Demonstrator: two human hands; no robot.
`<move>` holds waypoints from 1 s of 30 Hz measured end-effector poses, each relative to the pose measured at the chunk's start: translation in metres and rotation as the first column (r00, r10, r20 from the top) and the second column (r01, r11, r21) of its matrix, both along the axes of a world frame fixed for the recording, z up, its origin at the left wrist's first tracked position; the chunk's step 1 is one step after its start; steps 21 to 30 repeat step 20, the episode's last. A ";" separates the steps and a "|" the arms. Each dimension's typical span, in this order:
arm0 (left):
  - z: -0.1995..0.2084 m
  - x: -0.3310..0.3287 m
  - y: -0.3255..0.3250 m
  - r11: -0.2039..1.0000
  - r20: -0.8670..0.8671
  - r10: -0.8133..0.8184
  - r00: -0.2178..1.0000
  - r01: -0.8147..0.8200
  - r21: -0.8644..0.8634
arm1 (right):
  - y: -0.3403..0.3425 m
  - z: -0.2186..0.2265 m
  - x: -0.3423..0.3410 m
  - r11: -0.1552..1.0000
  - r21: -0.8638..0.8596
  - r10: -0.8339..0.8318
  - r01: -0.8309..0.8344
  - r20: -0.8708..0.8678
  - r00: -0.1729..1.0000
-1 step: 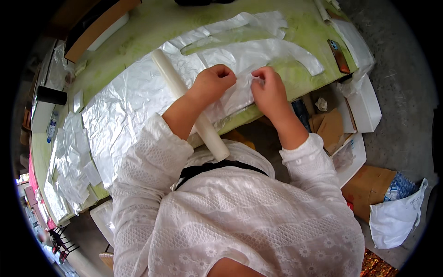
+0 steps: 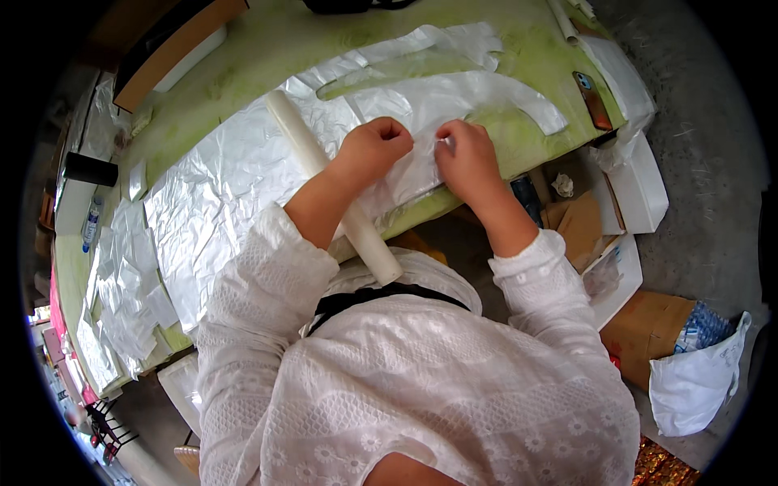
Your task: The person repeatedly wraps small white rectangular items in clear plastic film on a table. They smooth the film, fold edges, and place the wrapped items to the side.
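Broadly, one green surface (image 2: pixel 243 89) carried a wide crinkled silver foil sheet (image 2: pixel 219 186), one long white roll (image 2: pixel 312 158) lying across it, and one phone (image 2: pixel 594 100) at the far right edge. Both hands were curled: the left hand (image 2: pixel 374 146) and right hand (image 2: pixel 466 154) each pinched one thin translucent plastic piece (image 2: pixel 421 162) at the near edge.

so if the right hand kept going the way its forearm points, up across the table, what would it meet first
Probably the white plastic sheet it already pinches with the left hand. The right hand would slide along it, then over bare green table. Depth is hard to judge here.
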State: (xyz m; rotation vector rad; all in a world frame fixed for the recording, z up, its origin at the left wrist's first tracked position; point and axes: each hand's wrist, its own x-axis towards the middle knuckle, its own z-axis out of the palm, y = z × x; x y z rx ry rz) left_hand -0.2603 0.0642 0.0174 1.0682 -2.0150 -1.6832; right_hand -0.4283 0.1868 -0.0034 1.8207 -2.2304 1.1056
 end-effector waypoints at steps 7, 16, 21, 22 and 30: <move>0.045 0.019 0.009 0.952 -0.218 0.208 0.953 -0.146 0.270 | -0.041 0.020 0.015 0.898 -0.277 0.235 -0.342 -0.354 0.905; 0.000 0.205 -0.043 0.816 -0.117 0.565 0.817 -0.574 -0.063 | -0.017 -0.012 0.034 0.957 -0.024 0.288 -0.288 -0.005 0.958; -0.024 0.250 -0.047 0.741 0.068 0.608 0.791 -0.534 -0.407 | -0.023 -0.020 0.019 0.981 0.114 0.183 -0.158 -0.258 0.949; -0.024 0.250 -0.047 0.741 0.068 0.608 0.791 -0.534 -0.407 | -0.023 -0.020 0.019 0.981 0.114 0.183 -0.158 -0.258 0.949; -0.024 0.250 -0.047 0.741 0.068 0.608 0.791 -0.534 -0.407 | -0.023 -0.020 0.019 0.981 0.114 0.183 -0.158 -0.258 0.949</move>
